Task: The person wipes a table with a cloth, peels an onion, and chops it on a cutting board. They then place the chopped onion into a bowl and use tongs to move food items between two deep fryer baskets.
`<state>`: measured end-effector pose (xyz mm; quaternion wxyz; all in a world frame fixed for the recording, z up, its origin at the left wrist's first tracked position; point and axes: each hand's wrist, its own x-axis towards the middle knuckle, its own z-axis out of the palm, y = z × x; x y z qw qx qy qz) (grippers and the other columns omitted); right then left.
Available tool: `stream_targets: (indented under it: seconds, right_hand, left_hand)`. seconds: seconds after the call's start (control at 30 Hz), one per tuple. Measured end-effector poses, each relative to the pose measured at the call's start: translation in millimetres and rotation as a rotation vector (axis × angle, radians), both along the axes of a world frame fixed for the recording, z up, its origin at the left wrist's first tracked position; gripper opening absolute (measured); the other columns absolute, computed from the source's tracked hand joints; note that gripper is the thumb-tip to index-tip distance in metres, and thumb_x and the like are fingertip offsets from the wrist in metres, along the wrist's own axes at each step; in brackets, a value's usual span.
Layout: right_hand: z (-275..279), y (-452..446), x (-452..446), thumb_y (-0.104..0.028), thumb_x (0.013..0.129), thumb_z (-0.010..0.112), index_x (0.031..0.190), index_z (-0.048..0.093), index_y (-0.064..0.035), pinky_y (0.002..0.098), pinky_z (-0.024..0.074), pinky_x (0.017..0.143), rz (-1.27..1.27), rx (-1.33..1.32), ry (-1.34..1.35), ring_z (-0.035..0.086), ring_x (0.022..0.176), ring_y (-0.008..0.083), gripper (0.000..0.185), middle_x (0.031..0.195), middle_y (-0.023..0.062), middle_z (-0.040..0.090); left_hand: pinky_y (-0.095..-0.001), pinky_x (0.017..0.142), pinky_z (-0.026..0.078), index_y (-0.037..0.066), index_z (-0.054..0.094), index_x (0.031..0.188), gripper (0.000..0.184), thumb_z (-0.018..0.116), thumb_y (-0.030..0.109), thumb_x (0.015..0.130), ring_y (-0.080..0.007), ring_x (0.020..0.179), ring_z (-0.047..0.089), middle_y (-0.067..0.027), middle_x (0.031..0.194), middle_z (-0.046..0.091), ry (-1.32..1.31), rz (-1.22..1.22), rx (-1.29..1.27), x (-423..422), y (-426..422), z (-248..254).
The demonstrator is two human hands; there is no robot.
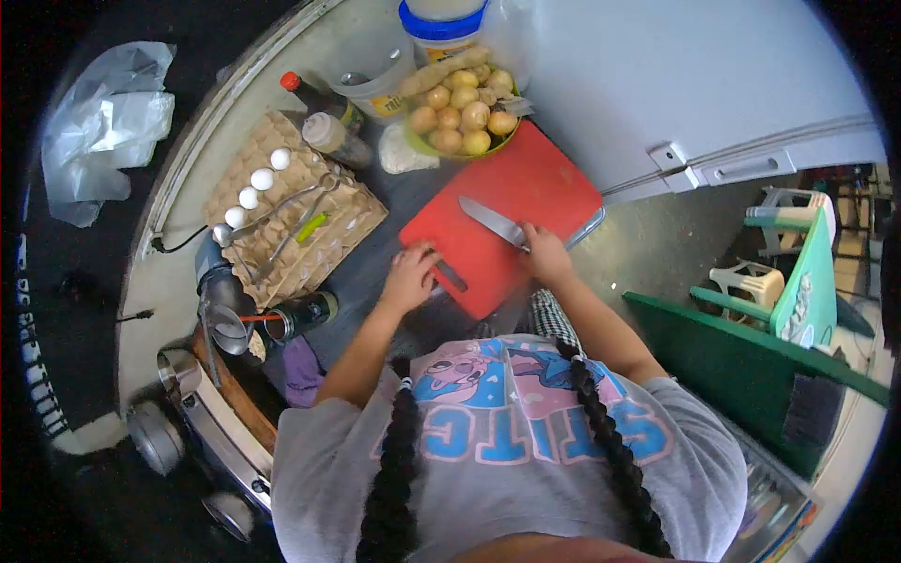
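Observation:
A red cutting board (507,216) lies at an angle on the dark counter in front of me. My right hand (546,255) is closed around the handle of a kitchen knife (493,221), whose broad blade points up and left over the board. At the board's near left edge, beside its handle slot, my left hand (410,279) grips the rim with bent fingers. Just beyond the board sits a yellow-green bowl (516,141) heaped with round yellowish-brown produce (462,114), perhaps onions or potatoes.
Left of the board, an egg carton (291,211) holds several white eggs (262,178), tongs and a green chili (312,227). Bottles (324,134), a clear bucket (371,70) and a white bag (406,150) stand behind. A dark jar (305,314) lies nearby; a white fridge (694,84) borders the right.

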<state>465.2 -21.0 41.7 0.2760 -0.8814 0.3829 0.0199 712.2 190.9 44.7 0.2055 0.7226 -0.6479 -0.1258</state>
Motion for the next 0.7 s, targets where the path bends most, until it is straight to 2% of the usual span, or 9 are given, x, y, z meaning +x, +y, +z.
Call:
stream_targets:
  seconds: [0.1,0.17,0.3,0.4,0.47,0.5,0.57,0.63,0.7]
  right_hand:
    - [11.3,-24.8,-16.3,-0.014,0.084,0.063,0.131,0.047,-0.0044,0.0521,0.0530,0.082,0.039,0.063,-0.049,0.064,0.095,0.0443,0.051,0.103,0.0255,0.064]
    - [20.5,-47.9,-30.3,-0.016,0.086,0.061,0.124,0.047,-0.0009,0.0544,0.0529,0.079,0.051,0.114,0.080,0.064,0.084,0.0472,0.043,0.093,0.0278,0.065]
    - [11.8,-93.9,-69.9,-0.015,0.088,0.058,0.116,0.048,-0.0005,0.0562,0.0522,0.077,0.098,0.104,-0.008,0.064,0.082,0.0484,0.033,0.090,0.0282,0.065]
    - [21.0,-130.5,-96.3,-0.017,0.092,0.053,0.109,0.048,-0.0003,0.0565,0.0513,0.078,0.132,0.072,-0.035,0.065,0.087,0.0485,0.024,0.093,0.0300,0.066]
    - [1.4,-155.1,-115.6,-0.018,0.097,0.044,0.114,0.048,0.0021,0.0565,0.0508,0.079,0.177,0.142,0.230,0.065,0.090,0.0480,0.027,0.099,0.0314,0.066]
    - [-3.5,-161.0,-123.6,-0.018,0.097,0.044,0.114,0.048,0.0021,0.0565,0.0508,0.079,0.195,0.137,0.235,0.065,0.090,0.0480,0.027,0.099,0.0314,0.066]
    - [-9.3,-172.5,-134.7,-0.019,0.101,0.031,0.125,0.047,0.0095,0.0563,0.0496,0.077,0.264,0.139,0.193,0.064,0.089,0.0478,0.041,0.093,0.0326,0.066]
    - [-17.0,-179.0,-141.4,-0.017,0.100,0.032,0.129,0.047,0.0097,0.0552,0.0501,0.078,0.327,0.131,0.175,0.065,0.090,0.0476,0.043,0.093,0.0326,0.066]
    - [-22.7,-186.3,-143.8,-0.013,0.095,0.041,0.128,0.044,0.0103,0.0559,0.0505,0.080,0.329,0.191,0.191,0.065,0.092,0.0466,0.041,0.098,0.0322,0.066]
  left_hand:
    - [-0.0471,0.100,0.043,0.009,0.067,0.106,0.028,0.062,0.006,0.080,-0.0337,0.121,0.053,-0.0145,0.125,0.056,-0.025,0.134,-0.132,6.1,-52.6,31.6]
    - [-0.0467,0.098,0.043,0.008,0.068,0.104,0.025,0.061,0.004,0.079,-0.0345,0.120,0.053,-0.0153,0.123,0.058,-0.059,0.214,-0.232,11.5,-98.2,54.0]
    - [-0.0463,0.094,0.047,0.005,0.068,0.099,0.020,0.062,0.002,0.080,-0.0375,0.110,0.059,-0.0163,0.112,0.063,-0.102,0.336,-0.433,17.2,-200.9,103.5]
    - [-0.0467,0.089,0.050,0.005,0.068,0.102,0.021,0.063,0.005,0.082,-0.0390,0.103,0.062,-0.0175,0.108,0.066,-0.080,0.390,-0.333,14.8,-263.7,116.5]
    - [-0.0470,0.086,0.051,0.008,0.066,0.115,0.031,0.060,0.007,0.084,-0.0399,0.100,0.064,-0.0186,0.110,0.067,-0.122,0.400,-0.136,2.9,-294.3,117.4]
    - [-0.0470,0.086,0.051,0.008,0.066,0.115,0.031,0.060,0.007,0.084,-0.0399,0.100,0.064,-0.0186,0.110,0.067,-0.120,0.419,-0.138,-2.2,-304.0,110.6]
    - [-0.0474,0.085,0.052,0.012,0.060,0.128,0.042,0.057,0.010,0.086,-0.0396,0.100,0.065,-0.0190,0.115,0.067,-0.087,0.619,-0.206,-9.6,-322.4,95.9]
    - [-0.0463,0.087,0.052,0.016,0.056,0.133,0.047,0.055,0.007,0.086,-0.0385,0.103,0.064,-0.0160,0.122,0.064,-0.080,0.630,-0.201,-18.5,-327.0,104.0]
    - [-0.0448,0.088,0.052,0.017,0.057,0.133,0.048,0.057,0.008,0.086,-0.0364,0.110,0.062,-0.0126,0.133,0.058,-0.230,0.501,0.074,-18.2,-330.3,104.8]
